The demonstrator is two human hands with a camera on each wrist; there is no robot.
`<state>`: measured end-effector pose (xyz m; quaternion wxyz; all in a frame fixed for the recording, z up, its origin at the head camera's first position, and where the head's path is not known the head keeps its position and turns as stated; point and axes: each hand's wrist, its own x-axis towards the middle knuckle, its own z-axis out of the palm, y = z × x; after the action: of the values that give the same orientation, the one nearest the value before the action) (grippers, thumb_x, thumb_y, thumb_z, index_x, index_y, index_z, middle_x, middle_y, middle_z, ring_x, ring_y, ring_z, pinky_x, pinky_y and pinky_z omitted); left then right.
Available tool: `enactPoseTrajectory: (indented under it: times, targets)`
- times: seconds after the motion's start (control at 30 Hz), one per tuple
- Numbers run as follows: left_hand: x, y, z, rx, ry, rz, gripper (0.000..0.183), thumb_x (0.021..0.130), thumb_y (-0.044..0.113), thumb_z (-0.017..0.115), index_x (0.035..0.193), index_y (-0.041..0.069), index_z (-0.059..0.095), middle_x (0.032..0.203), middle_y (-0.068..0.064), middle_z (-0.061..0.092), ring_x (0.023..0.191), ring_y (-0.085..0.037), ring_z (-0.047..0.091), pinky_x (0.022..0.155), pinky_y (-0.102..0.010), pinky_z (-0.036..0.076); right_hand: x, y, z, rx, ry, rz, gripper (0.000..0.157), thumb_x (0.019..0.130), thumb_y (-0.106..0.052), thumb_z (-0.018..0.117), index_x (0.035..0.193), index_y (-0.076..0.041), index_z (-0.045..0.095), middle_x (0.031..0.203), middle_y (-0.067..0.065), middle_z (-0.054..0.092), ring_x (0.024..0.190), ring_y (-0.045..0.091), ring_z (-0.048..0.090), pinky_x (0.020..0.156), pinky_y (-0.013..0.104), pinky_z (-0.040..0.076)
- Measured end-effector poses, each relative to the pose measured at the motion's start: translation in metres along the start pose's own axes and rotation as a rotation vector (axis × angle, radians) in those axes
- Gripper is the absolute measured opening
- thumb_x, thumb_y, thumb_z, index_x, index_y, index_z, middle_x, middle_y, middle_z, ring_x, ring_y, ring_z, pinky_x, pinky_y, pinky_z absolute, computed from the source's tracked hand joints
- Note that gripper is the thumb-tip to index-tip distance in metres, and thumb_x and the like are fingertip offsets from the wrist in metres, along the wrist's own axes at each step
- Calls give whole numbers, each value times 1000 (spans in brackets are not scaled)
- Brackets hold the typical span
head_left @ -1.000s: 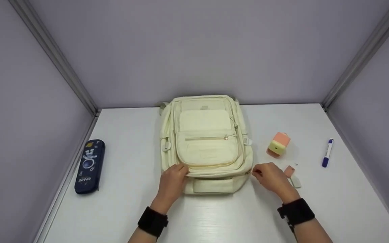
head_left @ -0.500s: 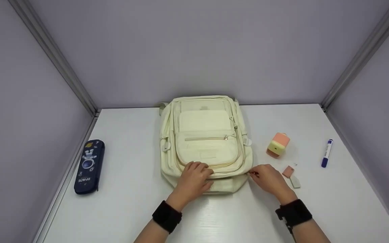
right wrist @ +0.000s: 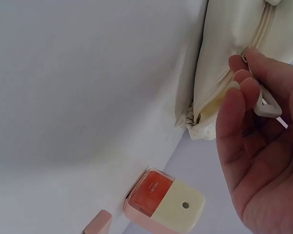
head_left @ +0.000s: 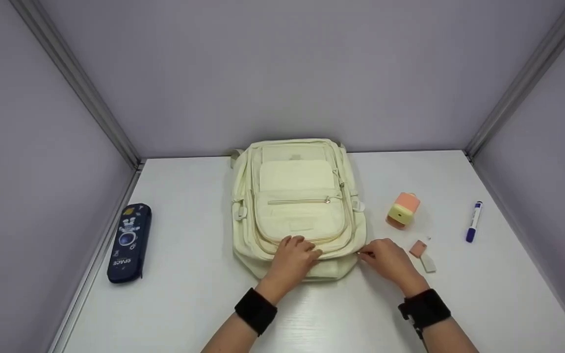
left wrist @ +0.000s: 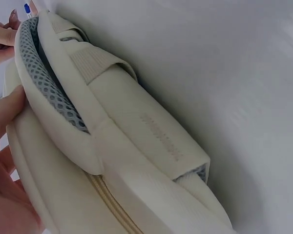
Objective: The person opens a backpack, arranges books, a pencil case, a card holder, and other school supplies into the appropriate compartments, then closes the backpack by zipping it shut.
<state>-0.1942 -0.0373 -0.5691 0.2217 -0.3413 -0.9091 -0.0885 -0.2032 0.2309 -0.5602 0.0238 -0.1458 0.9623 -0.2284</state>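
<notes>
The right wrist view's edge crops the backpack (right wrist: 217, 53) (at top).

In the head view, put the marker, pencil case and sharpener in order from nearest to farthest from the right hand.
1. Sharpener, just beyond the right hand.
2. Marker, farther out to the right.
3. Pencil case, past the backpack on the left.
</notes>
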Motion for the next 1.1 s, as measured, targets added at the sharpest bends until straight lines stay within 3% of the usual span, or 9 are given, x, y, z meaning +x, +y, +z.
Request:
enactPoseTrajectory:
  times: [0.23, 0.47, 0.87, 1.1]
  targets:
    - [0, -1, -5, -65, -42, -17, 16, 91, 33, 69, 104, 26, 76, 105, 4, 72, 108, -28, 64, 93, -50, 48, 2, 2, -5, -20, 38, -4, 8, 86, -11, 73, 79, -13, 77, 69, -7, 63, 61, 9, 51, 57, 32, 45]
    - [-1, -2, -4, -106, -29, -21, 16, 91, 29, 71, 105, 26, 78, 105, 3, 73, 108, -28, 64, 93, -51, 47, 2, 11, -12, -45, 99, -4, 11, 85, -7, 71, 77, -7, 77, 75, 1, 69, 63, 11, 58, 60, 34, 50]
    - [-8, -1, -7, -114, -34, 7, 13, 92, 29, 70, 101, 28, 79, 104, 2, 72, 110, -30, 63, 95, -51, 46, 10, 18, -16, -97, 74, 72, 12, 88, -10, 70, 80, -5, 77, 77, 4, 70, 64, 14, 61, 59, 37, 51]
    - [-12, -2, -11, -130, -38, 4, 12, 91, 27, 71, 100, 27, 78, 102, 1, 72, 111, -30, 62, 96, -53, 45, 22, 22, -12, -97, 89, 92, 16, 88, -10, 69, 73, -7, 75, 67, 0, 65, 55, 13, 53, 51, 33, 43]
